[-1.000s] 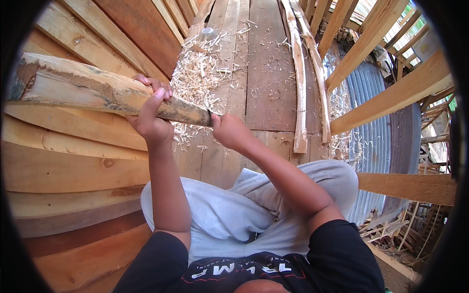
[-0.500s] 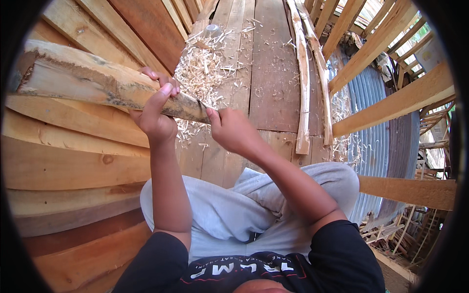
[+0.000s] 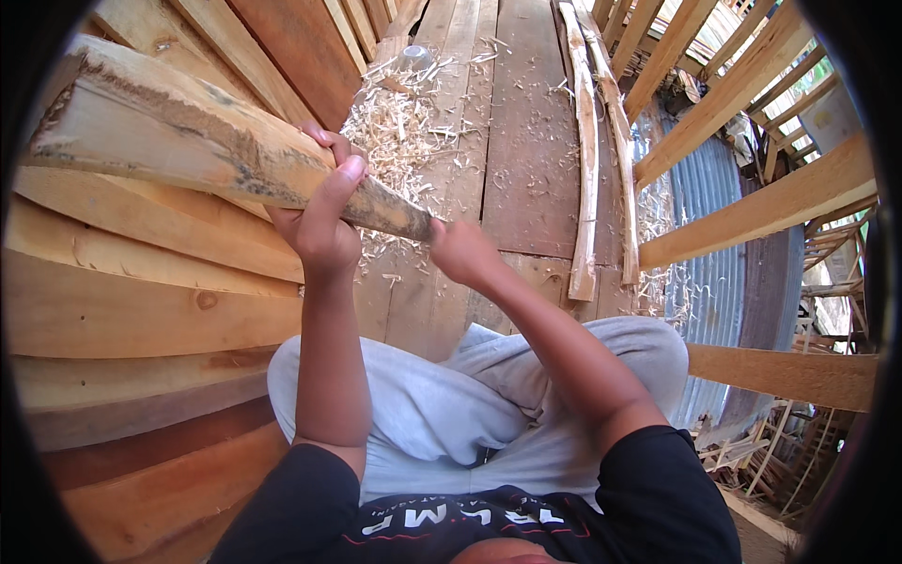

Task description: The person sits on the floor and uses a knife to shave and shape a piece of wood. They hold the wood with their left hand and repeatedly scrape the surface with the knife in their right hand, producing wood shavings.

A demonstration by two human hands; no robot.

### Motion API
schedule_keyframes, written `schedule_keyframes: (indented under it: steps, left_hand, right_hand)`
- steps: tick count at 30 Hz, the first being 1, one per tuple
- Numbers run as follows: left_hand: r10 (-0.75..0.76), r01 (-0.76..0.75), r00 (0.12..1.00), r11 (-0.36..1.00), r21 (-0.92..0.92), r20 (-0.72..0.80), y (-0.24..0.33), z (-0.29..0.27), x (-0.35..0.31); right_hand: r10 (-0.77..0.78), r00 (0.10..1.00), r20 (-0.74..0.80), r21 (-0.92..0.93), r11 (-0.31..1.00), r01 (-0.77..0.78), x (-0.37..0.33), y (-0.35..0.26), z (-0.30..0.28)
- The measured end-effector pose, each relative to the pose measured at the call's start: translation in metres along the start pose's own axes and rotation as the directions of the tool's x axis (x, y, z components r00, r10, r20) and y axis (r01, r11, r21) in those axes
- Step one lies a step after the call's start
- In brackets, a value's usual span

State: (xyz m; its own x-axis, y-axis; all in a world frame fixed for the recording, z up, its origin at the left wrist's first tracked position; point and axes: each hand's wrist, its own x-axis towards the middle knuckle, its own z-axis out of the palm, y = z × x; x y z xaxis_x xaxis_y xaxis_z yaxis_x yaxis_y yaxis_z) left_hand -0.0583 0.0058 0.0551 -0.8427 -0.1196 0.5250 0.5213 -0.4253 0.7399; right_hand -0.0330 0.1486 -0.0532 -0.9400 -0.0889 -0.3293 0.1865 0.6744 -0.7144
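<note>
Left hand (image 3: pixel 324 221) wrapped tight round long rough pale wooden stake with bark strips (image 3: pixel 216 150), mid-length, butt far left, tapered tip right. Judged stiff, fairly heavy, splintery; grip thick middle. Right hand (image 3: pixel 462 252) closed at tip; tool unclear. Versus earlier: stake raised nearer camera, right hand shifted down-right.

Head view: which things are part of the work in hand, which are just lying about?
In use:
- rough wooden billet, gripped by the left hand
- right hand at the billet's tapered end; any tool in it is hidden
- wood shavings on the plank floor

Lying about:
- stacked boards
- two thin curved slats
- corrugated metal sheet
</note>
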Motion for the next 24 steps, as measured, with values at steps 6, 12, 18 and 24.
schedule_keyframes:
  steps: [6,12,18,24]
  left_hand:
    - [-0.017,0.017,0.999,1.0,0.0,0.038,-0.007,0.005,0.002]
    - [0.02,-0.021,1.0,0.998,0.064,0.019,-0.003,0.005,-0.004]
    - [-0.016,0.016,1.0,1.0,-0.011,0.015,-0.006,0.008,0.001]
    - [0.024,-0.019,0.998,0.997,0.079,-0.065,-0.003,0.006,-0.002]
  right_hand:
    - [0.165,0.985,0.049,-0.067,0.985,-0.162,0.026,0.056,0.018]
    - [-0.028,1.0,-0.007,0.055,0.998,0.028,-0.017,-0.03,-0.016]
    - [0.061,0.986,-0.152,-0.037,0.997,-0.068,0.034,0.079,0.038]
    - [-0.067,0.992,-0.11,0.126,0.989,0.081,-0.012,-0.026,-0.005]
